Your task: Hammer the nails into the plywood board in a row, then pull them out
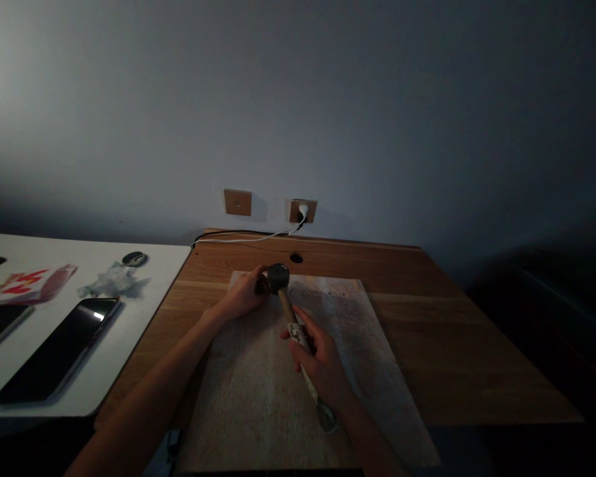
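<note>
Wall (298, 99), plain, grey-blue, unlit towards the right.

Desk (427, 331), brown wood with visible grain, set against the wall.

White desk (149, 318), smooth top, adjoining at left.

Board (248, 411), rectangular, pale worn wood, flat on the brown desk; a row of small dark marks near its far edge.

Mallet (287, 309), round dark head, slim wooden handle with a pale patterned wrapping, dark rounded butt; held slantwise over the board, head towards the far edge, butt towards the near side.

Right grip (320, 358), bare hand, fingers and thumb closed round the middle of the mallet's handle.

Left grip (246, 293), bare hand, at the board's far left corner, fingers bent, fingertips just beside the mallet head; too dark there to tell whether anything is held.

Phone (59, 351), black glossy screen, lying face up on the white desk; a second dark phone (0, 324), cut by the picture's left edge.

Packet (30, 285), red and white, blurred, behind the second phone.

Crumpled wrapping (113, 281), pale, translucent, behind the first phone.

Wall plates, two, square, brass-coloured: left plate (238, 203); right plate (310, 211), with a white plug (303, 209) inserted.

Disc (134, 259), dark, round, beside the wrapping.
</note>
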The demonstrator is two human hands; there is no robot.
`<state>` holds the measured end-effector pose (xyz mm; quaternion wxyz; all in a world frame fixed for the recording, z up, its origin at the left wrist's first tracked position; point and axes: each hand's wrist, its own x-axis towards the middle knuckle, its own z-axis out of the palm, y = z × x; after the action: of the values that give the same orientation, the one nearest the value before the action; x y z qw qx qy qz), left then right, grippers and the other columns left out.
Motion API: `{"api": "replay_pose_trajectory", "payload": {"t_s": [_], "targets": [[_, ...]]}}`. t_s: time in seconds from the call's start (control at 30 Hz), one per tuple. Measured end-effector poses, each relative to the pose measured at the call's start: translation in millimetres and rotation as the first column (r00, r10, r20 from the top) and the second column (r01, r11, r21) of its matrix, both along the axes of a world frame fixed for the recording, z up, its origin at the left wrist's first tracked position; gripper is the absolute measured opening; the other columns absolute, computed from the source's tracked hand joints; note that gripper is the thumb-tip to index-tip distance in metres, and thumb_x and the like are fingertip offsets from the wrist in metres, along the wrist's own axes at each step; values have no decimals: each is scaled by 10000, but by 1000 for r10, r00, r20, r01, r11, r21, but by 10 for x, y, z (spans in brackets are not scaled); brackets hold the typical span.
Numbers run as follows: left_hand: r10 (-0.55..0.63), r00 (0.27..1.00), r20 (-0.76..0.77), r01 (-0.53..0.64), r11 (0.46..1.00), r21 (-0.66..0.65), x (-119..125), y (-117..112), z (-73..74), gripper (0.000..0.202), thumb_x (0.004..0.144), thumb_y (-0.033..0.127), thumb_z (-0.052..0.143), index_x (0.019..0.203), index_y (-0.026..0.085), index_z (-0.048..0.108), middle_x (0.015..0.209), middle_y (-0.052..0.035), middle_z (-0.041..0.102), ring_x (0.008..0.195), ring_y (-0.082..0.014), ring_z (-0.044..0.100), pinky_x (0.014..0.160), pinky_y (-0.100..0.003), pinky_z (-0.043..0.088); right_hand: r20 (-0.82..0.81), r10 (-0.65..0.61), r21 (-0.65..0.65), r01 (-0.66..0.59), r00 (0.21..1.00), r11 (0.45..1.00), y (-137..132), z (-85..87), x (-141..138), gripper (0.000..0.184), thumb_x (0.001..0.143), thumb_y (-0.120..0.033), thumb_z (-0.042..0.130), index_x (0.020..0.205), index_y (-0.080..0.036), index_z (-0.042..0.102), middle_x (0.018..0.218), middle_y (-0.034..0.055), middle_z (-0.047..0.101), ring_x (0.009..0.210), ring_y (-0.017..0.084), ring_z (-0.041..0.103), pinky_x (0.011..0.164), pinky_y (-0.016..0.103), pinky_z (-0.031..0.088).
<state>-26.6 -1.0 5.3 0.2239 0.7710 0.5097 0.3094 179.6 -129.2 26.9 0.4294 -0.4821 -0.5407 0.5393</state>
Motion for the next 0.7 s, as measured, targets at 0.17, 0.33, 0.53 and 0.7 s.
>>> {"api": "replay_pose_trajectory", "payload": {"t_s": [0.17, 0.33, 0.53, 0.7], "targets": [[-75, 997, -1, 75, 997, -2, -48, 20, -45, 629, 689, 73, 607, 1300, 202, 529, 967, -12, 709, 769, -157, 665, 695, -242, 515, -93, -129, 56, 134, 987, 989, -13, 97, 18, 584, 843, -257, 618, 1420, -249, 525, 1036, 43, 706, 527, 85, 514, 472, 241, 452], [-112, 980, -164, 148, 962, 230, 94, -161, 172, 371, 789, 141, 632, 1158, 188, 621, 1131, -94, 636, 1054, -239, 597, 919, -359, 498, -247, -362, 45, 383, 899, 922, -11, 221, 101, 626, 847, -303, 630, 1455, -279, 481, 1037, 48, 704, 499, 86, 490, 400, 218, 398], [-467, 759, -455, 602, 769, 214, 683, -680, 490, 280, 787, 253, 697, 1066, 229, 675, 1000, -78, 680, 966, -260, 634, 887, -389, 498, -308, -486, 27, 518, 818, 855, 44, 264, 229, 630, 833, -283, 607, 1453, -290, 493, 1068, 55, 716, 498, 89, 494, 396, 210, 382], [-530, 665, -527, 688, 709, 155, 975, -919, 386, 128, 794, 205, 704, 920, 218, 697, 975, -106, 719, 886, -277, 669, 804, -398, 527, -294, -491, 21, 519, 820, 855, 75, 209, 284, 611, 841, -286, 602, 1444, -288, 503, 1064, 51, 718, 486, 83, 478, 390, 209, 351]]}}
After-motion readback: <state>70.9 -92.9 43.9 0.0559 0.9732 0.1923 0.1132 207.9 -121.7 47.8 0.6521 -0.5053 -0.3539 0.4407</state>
